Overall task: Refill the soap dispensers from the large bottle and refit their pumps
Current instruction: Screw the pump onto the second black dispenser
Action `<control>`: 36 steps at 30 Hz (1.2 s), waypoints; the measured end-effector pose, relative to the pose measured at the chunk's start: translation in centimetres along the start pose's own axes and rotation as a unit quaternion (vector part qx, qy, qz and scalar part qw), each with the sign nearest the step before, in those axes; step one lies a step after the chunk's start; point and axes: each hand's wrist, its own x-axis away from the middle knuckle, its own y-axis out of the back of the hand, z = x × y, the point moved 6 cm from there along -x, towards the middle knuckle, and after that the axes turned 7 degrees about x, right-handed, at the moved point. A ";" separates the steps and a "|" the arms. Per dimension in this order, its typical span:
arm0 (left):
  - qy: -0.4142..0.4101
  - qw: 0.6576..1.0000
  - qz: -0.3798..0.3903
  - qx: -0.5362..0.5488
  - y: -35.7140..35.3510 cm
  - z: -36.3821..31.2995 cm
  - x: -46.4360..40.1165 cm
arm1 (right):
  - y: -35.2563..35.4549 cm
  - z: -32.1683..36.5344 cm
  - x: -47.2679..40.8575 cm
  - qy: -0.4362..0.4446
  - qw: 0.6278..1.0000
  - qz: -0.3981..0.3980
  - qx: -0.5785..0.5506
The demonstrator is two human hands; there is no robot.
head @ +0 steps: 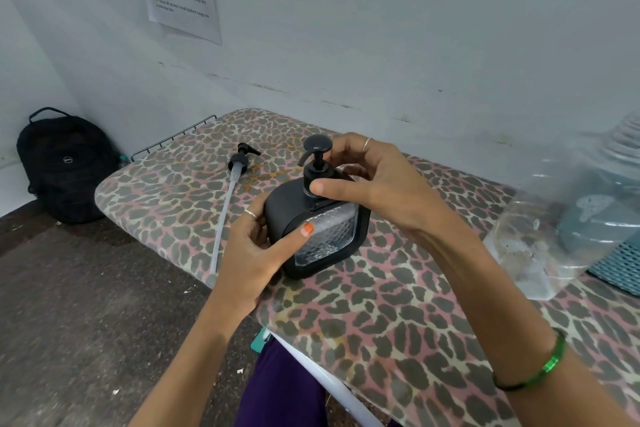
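Screwing the pump (316, 163) back onto the black dispenser (313, 229).

The left hand (254, 253) grips the dispenser's near-left side to steady it; the right hand (367, 180) pinches the pump's collar at the dispenser's top. Best to hold the body upright and turn the collar straight until snug. A loose long-tubed pump (228, 198) lies left of the dispenser; the large bottle (568, 215) stands to its right.
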 end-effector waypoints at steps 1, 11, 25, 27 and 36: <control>-0.002 1.000 0.001 -0.002 0.0 -0.1 0.0 | -0.1 0.1 0.0 0.006 1.000 -0.006 0.004; 0.009 1.000 -0.007 0.013 0.2 0.2 0.1 | 0.0 -0.1 0.2 -0.004 0.999 0.031 0.007; 0.000 1.000 0.000 0.000 0.0 -0.2 0.1 | -0.6 0.3 0.0 0.004 0.998 -0.057 0.031; -0.001 1.000 0.002 0.000 0.0 -0.2 0.1 | -0.7 0.3 0.0 0.007 0.998 -0.048 0.035; 0.003 1.000 -0.006 0.014 0.0 -0.2 0.1 | -0.5 0.1 0.3 0.010 0.999 0.048 0.009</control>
